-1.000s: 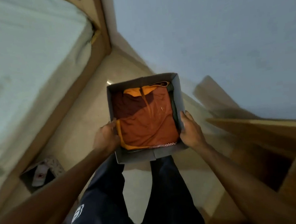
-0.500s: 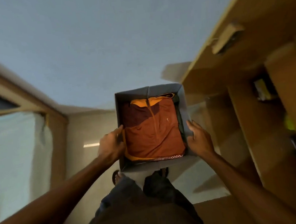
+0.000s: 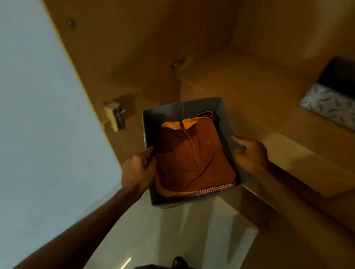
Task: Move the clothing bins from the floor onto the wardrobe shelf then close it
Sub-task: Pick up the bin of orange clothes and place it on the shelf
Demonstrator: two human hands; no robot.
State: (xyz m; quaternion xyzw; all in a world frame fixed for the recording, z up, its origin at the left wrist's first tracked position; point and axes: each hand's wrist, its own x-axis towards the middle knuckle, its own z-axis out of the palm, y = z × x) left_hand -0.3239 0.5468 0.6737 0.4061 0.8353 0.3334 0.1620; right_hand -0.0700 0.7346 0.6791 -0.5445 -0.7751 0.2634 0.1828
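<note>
Two bins show from your head camera, and the biggest thing around them is the open wooden wardrobe [image 3: 216, 31], which fills the upper and right part of the view. Its shelf [image 3: 268, 107] runs from the back corner towards you along the right side. To the left stands a pale blue wall [image 3: 20, 107], and below it lies a light glossy floor [image 3: 144, 243].

You hold the grey fabric bin [image 3: 182, 109] up in the air at the wardrobe opening, just beside the shelf's near edge; whether it touches the shelf cannot be told. Your left hand [image 3: 137, 171] grips its left wall, with the fingers curled over the rim and one fingertip pointing inward. Your right hand [image 3: 251, 155] grips the right wall, thumb inside and fingers closed around the outside.

Inside the bin lies a folded rust-orange top [image 3: 192, 157] with a yellow-orange collar and a zip down the front. A tiny pale logo sits on its chest, too small to read. Under it, at the near edge, a strip of red-and-white checked cloth [image 3: 213, 189] peeps out, and something dark is tucked along the right side.

Further along the shelf, well apart from yours, sits a second bin [image 3: 340, 112] with a grey-and-white patterned side and a dark interior; its contents are not visible.

On the wardrobe's left panel a small latch fitting [image 3: 114, 115] is mounted, blurred.
</note>
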